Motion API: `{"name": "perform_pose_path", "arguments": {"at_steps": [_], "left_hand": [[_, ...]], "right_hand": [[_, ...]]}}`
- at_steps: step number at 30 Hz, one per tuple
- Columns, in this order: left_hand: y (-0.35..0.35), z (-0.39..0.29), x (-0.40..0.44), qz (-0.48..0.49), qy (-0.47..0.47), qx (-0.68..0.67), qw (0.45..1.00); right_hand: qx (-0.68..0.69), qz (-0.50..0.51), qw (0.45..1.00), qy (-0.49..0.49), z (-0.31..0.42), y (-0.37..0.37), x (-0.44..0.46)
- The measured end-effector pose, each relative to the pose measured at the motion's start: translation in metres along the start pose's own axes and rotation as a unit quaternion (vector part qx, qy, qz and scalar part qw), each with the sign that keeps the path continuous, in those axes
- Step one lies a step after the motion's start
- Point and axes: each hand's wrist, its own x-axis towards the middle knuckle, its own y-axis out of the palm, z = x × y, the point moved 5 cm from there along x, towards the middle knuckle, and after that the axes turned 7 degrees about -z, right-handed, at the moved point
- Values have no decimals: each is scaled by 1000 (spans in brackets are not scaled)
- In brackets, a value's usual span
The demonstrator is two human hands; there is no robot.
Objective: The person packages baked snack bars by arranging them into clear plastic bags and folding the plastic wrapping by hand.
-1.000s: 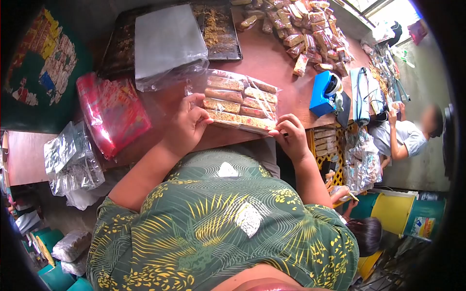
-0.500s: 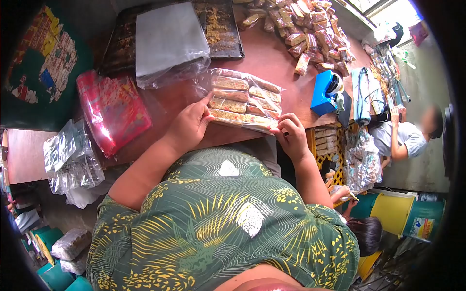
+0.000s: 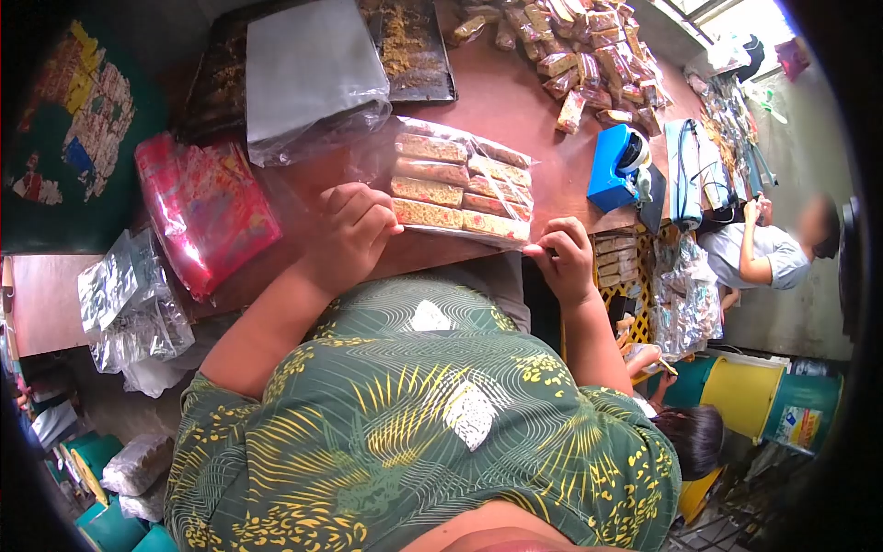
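Observation:
A clear plastic bag [image 3: 462, 184] holds several wrapped bars in two columns on the reddish table near its front edge. My left hand [image 3: 351, 230] is closed at the bag's lower left corner, fingers curled over the plastic. At the lower right corner, my right hand [image 3: 563, 258] pinches the edge of the bag between thumb and fingers. Loose plastic of the bag spreads out to the left, above my left hand.
Wrapped bars [image 3: 589, 55] are piled at the back. A blue tape dispenser [image 3: 611, 175] stands right, a red plastic packet [image 3: 207, 212] left. Clear bags [image 3: 317, 74] lie on dark trays [image 3: 418, 55]. A co-worker [image 3: 754, 248] is at the far right; another person's head [image 3: 690, 440] shows below.
The left hand has shifted left and its fingers have curled more. The bag of bars lies a little flatter and straighter. The right hand has moved slightly right, still at the corner.

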Motion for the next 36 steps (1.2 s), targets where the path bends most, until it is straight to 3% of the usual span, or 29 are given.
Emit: {"name": "perform_pose_path", "arguments": {"at_steps": [7, 13, 20, 26, 32, 36], "left_hand": [[0, 2, -1, 16, 44, -31, 998], [-2, 1, 1, 37, 56, -30, 997], [-6, 0, 0, 59, 92, -10, 994], [-7, -1, -5, 31, 196, 13, 980], [-6, 0, -5, 83, 164, -27, 983], [-2, 3, -2, 79, 93, -45, 992]], "right_hand": [[5, -18, 996, -84, 12, -5, -5], [4, 20, 995, -95, 16, 0, -13], [-3, 15, 981, -196, 28, 4, -16], [-6, 74, 984, -164, 17, 2, -10], [58, 33, 995, -71, 8, 1, -4], [89, 25, 996, -8, 2, 3, -7]]}}
